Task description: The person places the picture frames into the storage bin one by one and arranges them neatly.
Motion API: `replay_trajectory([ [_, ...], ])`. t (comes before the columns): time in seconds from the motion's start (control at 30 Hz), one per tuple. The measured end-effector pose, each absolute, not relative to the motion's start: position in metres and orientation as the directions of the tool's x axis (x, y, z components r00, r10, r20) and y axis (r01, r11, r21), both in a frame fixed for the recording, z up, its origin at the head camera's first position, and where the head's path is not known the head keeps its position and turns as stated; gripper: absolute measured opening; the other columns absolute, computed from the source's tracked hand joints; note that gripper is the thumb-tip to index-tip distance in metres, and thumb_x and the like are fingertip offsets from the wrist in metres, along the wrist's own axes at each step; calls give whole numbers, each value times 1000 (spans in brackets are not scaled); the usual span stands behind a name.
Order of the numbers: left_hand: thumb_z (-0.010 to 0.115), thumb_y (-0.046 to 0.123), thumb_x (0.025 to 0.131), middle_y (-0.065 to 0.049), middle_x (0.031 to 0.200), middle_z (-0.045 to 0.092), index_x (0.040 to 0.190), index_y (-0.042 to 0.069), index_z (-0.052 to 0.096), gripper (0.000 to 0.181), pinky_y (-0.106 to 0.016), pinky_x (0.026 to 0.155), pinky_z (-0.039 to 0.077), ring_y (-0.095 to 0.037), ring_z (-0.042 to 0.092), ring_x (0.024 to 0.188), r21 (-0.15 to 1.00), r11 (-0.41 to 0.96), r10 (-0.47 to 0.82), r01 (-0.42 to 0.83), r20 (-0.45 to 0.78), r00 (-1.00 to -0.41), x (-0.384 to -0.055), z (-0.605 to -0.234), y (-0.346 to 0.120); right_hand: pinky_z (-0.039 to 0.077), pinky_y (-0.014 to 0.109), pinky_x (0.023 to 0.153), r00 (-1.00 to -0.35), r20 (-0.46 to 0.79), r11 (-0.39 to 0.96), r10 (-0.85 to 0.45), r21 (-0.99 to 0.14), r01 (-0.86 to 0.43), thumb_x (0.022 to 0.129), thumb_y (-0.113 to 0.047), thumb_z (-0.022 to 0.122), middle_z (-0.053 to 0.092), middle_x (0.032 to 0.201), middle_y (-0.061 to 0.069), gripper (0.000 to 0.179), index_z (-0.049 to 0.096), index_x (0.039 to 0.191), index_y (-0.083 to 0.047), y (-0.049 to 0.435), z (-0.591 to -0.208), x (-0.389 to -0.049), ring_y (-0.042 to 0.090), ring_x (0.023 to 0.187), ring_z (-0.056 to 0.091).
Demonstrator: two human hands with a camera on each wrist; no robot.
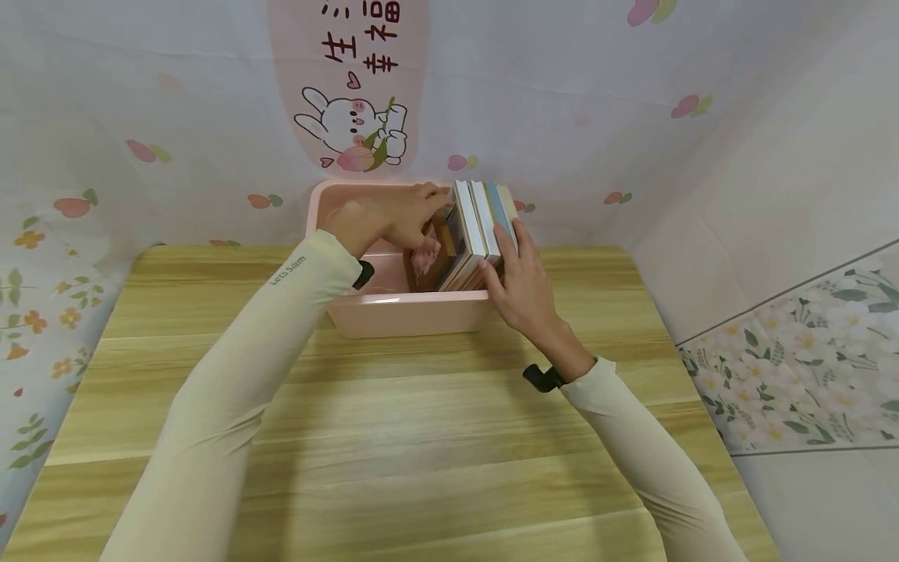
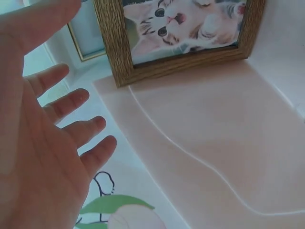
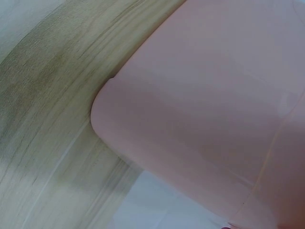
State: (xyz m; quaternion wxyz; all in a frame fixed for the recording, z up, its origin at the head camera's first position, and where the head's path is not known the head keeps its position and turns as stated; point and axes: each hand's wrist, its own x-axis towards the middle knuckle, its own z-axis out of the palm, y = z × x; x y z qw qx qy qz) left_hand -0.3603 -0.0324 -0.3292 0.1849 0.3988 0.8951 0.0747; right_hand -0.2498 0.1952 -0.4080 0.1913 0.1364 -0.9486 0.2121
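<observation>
A row of picture frames point(image 1: 472, 226) stands on edge at the right end of a pink plastic bin point(image 1: 414, 316). The leftmost frame has a brown wood-grain border point(image 2: 183, 67) around a cat photo point(image 2: 186, 24); white, blue and cream edges show to its right. My left hand point(image 1: 396, 218) reaches over the bin at the left of the row, fingers spread, with nothing held in the left wrist view. My right hand point(image 1: 523, 285) rests on the right side of the row, its fingers fairly straight on the frame edges and the thumb at their near end.
The bin stands on a wood-grain table point(image 1: 435, 437), against a white wall covering point(image 1: 197, 94) with a rabbit print. Tiled wall point(image 1: 794, 234) borders the right side. In the right wrist view, the bin's outer wall point(image 3: 190, 105) fills much of the picture.
</observation>
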Motion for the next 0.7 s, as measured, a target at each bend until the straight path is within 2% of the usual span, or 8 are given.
replay_trajectory([
  [0.17, 55, 43, 98, -17, 162, 17, 158, 9, 19, 77, -53, 122, 18, -34, 15, 150, 259, 690, 724, 676, -239, -647, -360, -326, -42, 41, 63, 104, -888, 423, 870, -182, -352, -346, 100, -35, 51, 28, 156, 26, 59, 37, 150, -7, 195, -409, -253, 45, 138, 38],
  [0.3, 50, 49, 99, -15, 162, 21, 159, 16, 17, 76, -56, 123, 11, -36, 13, 150, 209, 702, 712, 681, -209, -670, -358, -322, -51, 41, 63, 103, -887, 422, 868, -184, -354, -349, 101, -35, 51, 28, 156, 26, 59, 37, 151, -7, 195, -410, -255, 45, 138, 37],
  [0.4, 41, 56, 100, -16, 163, 17, 160, 18, 13, 76, -55, 123, 6, -36, 9, 151, 162, 716, 697, 679, -214, -684, -357, -320, -59, 41, 64, 103, -890, 417, 866, -182, -362, -346, 100, -35, 51, 28, 156, 26, 59, 37, 150, -7, 196, -411, -257, 46, 138, 37],
  [0.53, 32, 60, 101, -17, 165, 10, 160, 14, 13, 77, -53, 124, 3, -37, 3, 152, 133, 741, 670, 658, -205, -713, -355, -320, -71, 42, 65, 102, -900, 398, 868, -177, -368, -333, 101, -36, 50, 26, 157, 25, 59, 36, 151, -8, 197, -411, -258, 47, 138, 37],
  [0.7, 30, 61, 100, -16, 166, 1, 160, 13, 11, 79, -53, 123, 0, -37, -6, 152, 155, 791, 612, 593, -161, -774, -351, -321, -87, 42, 66, 101, -906, 385, 868, -175, -373, -326, 102, -37, 48, 25, 157, 25, 59, 35, 152, -8, 200, -409, -260, 48, 138, 36],
])
